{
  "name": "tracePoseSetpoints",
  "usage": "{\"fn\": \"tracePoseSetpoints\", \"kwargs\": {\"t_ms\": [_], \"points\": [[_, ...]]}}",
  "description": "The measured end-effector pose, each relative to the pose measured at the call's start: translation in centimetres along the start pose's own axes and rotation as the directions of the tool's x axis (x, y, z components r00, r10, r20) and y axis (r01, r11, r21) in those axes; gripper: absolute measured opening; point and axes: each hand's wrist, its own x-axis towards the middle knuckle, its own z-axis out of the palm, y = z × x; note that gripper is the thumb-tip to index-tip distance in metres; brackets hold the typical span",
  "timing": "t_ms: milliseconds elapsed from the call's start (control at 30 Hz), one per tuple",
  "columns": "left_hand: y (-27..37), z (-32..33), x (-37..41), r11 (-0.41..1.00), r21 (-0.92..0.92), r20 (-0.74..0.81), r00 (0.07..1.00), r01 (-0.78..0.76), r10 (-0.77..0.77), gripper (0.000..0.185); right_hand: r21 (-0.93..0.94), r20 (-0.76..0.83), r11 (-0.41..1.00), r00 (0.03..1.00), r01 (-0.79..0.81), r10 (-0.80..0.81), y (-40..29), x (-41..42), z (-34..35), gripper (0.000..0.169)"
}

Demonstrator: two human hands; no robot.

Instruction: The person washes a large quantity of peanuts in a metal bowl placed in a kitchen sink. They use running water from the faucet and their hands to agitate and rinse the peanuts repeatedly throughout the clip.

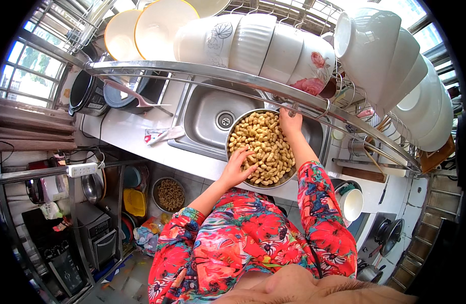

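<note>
A round metal basin [230,133] full of unshelled peanuts [260,146] rests over the right part of a stainless steel double sink [202,104]. My left hand [237,169] lies at the basin's near left side, fingers spread over the peanuts and holding none. Beyond the basin's far right rim, my right hand [290,122] reaches up under the dish rack's rail [202,69]. Metal fittings at the sink's back stand close to its fingers. The rail partly hides those fingers, so I cannot tell whether they grip anything.
White bowls [252,41] fill the rack above the sink. A cloth [166,135] lies on the white counter [130,125] at left, near a pink-handled utensil [130,93]. Below, another basin of peanuts [171,193] stands on the floor. A power strip [82,170] hangs on the left shelf.
</note>
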Motion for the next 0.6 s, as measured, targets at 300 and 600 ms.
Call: {"fn": "tracePoseSetpoints", "kwargs": {"t_ms": [300,600], "points": [[-1.5,0.0,0.8,0.999,0.027,-0.049,0.998,-0.041,0.042,0.041,-0.324,0.129,0.891,0.948,0.319,-0.292,-7.6,-2.0,-7.0,0.009],[1.2,1.3,4.7,0.969,0.179,0.115,0.982,-0.169,0.150,0.037,-0.097,0.133,0.937,0.938,0.334,-0.321,-13.3,-11.3,-11.8,0.006]]}}
